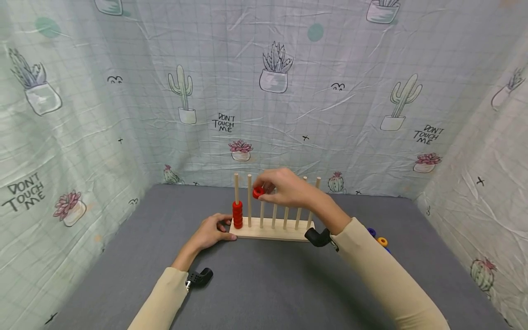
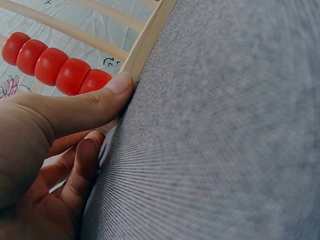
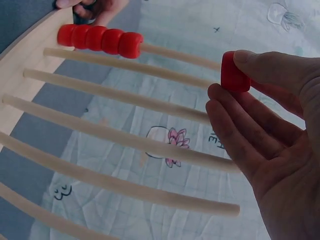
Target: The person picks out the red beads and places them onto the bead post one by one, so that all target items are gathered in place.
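Note:
A wooden base [image 1: 268, 234] with several upright pegs stands on the grey table. Several red beads [image 1: 237, 215] are stacked on its leftmost peg; the left wrist view shows the same red beads [image 2: 51, 66] close up. The left hand [image 1: 209, 233] grips the left end of the base, thumb [image 2: 107, 97] on the front edge. High near the tops of the pegs, the right hand [image 1: 288, 189] pinches a single red bead [image 1: 258, 192] between thumb and fingers. In the right wrist view that red bead [image 3: 235, 72] is beside the peg tips, the right hand [image 3: 280, 110] behind it.
Blue and yellow beads [image 1: 382, 241] lie on the table to the right, partly hidden by the right sleeve. A patterned cloth [image 1: 305, 110] hangs behind and at both sides of the grey table [image 1: 247, 284].

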Motion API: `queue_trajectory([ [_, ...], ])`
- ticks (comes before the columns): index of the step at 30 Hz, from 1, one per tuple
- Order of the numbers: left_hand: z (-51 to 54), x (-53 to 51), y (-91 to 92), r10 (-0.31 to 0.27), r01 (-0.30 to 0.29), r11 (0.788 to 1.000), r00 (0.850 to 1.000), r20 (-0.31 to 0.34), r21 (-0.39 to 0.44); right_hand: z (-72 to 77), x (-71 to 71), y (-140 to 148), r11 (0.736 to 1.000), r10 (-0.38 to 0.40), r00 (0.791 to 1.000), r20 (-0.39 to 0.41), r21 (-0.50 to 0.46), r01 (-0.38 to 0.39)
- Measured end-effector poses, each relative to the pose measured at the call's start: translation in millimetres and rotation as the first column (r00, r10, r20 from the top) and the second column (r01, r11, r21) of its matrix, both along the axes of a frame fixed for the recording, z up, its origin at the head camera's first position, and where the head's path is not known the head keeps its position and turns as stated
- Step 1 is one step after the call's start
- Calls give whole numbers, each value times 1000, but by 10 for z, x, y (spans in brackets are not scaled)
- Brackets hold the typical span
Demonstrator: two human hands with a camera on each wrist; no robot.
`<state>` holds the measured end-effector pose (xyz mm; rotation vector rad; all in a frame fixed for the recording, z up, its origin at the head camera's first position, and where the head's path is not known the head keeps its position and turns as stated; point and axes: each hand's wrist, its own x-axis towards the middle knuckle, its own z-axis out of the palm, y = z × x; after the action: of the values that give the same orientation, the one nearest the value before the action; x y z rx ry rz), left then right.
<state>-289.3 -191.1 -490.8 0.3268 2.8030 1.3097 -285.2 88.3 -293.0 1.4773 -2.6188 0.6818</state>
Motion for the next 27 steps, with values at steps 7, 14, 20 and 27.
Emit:
queue_trajectory([
  [7, 1, -1, -1, 2, -2, 1000, 1000, 8, 9, 71, -7, -58, 1000, 21, 1000, -2, -1, -21],
  [14, 6, 0, 9, 6, -6, 1000, 1000, 11, -1, 158, -30, -121, 1000, 8, 1000, -29, 11, -8],
  [20, 17, -1, 15, 7, -7, 1000, 1000, 10, 8, 232, -45, -189, 1000, 20, 999, -32, 18, -19],
  [27, -4, -9, 8, 2, -2, 1000, 1000, 4, 7, 282, -70, -258, 1000, 18, 998, -62, 19, -17],
])
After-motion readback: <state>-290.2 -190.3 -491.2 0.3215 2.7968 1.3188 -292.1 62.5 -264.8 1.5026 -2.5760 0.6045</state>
